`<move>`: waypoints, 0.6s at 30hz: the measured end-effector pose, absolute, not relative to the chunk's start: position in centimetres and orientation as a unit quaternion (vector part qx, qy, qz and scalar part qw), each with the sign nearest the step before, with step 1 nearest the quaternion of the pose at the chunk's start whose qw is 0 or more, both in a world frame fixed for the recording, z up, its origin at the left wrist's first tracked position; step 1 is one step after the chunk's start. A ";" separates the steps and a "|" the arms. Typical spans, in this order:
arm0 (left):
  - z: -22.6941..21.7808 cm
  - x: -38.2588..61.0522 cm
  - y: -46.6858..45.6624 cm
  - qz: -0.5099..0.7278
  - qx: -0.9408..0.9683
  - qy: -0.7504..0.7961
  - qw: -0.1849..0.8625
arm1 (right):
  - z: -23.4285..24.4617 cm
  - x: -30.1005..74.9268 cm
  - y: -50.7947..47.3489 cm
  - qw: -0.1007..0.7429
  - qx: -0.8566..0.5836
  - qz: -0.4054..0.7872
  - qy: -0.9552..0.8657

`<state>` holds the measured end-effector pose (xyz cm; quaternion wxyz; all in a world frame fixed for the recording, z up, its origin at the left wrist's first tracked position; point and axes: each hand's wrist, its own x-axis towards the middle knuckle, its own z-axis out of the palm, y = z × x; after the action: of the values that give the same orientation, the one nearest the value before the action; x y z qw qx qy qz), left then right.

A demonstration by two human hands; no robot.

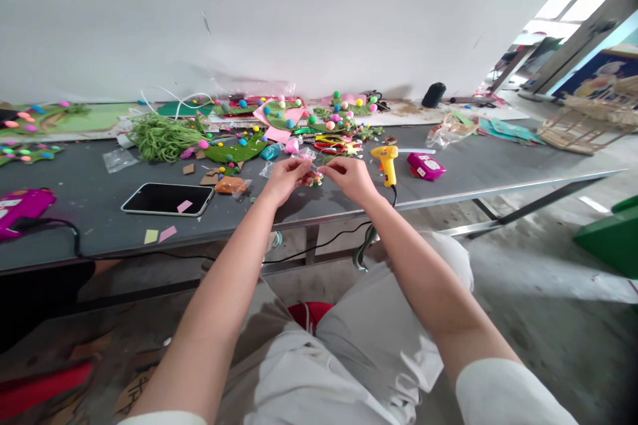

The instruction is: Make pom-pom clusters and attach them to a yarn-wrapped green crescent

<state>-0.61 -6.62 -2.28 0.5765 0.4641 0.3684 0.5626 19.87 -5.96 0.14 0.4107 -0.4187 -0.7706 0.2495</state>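
Note:
My left hand (286,177) and my right hand (350,177) meet above the front part of the grey table (100,212). Both pinch a small craft piece (315,176) with green, pink and yellow bits, held between the fingertips. A small clear plastic bag (305,155) lies just behind the hands. A yellow glue gun (387,163) stands right of my right hand, its black cord running off the table edge. Felt pieces with coloured pompoms (279,113) lie further back.
A black phone (168,199) lies left of my hands, with paper scraps (159,235) near it. A green stringy bundle (162,136), a magenta box (425,166), a magenta object (20,207) at far left and a wooden stick frame (583,126) at right. A white board (249,20) backs the table.

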 end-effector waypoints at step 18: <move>-2.4 -0.7 -6.8 0.550 0.484 0.377 0.566 | -0.8 19.7 -5.7 0.440 -0.368 0.308 -0.759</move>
<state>-0.69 -6.76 -2.43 0.5662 0.4841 0.3775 0.5500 19.69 -5.67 -0.77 0.4398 -0.3677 -0.7594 0.3076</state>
